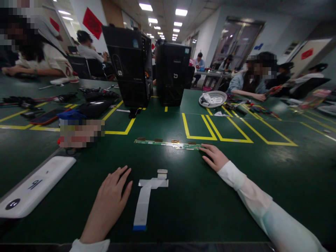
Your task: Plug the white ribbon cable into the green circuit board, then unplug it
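Observation:
My left hand (113,196) rests on the green table with its fingers stretched forward and nothing in it. Just to its right lies a white flat ribbon cable (144,203), folded near the top, with a blue end toward me and a connector at the far end. Farther off, a long narrow green circuit board (168,143) lies flat across the table, with several gold-brown tabs along its far edge. At the board's right end, my right hand (215,157) has its fingertips on or right beside it, fingers apart; whether they touch I cannot tell for sure.
Two black computer towers (172,75) stand behind the board. A white basket (213,99) sits at the back right, near yellow tape outlines (231,141). At left lie a white elongated case (36,185) and cables (26,101). Other people work around the tables.

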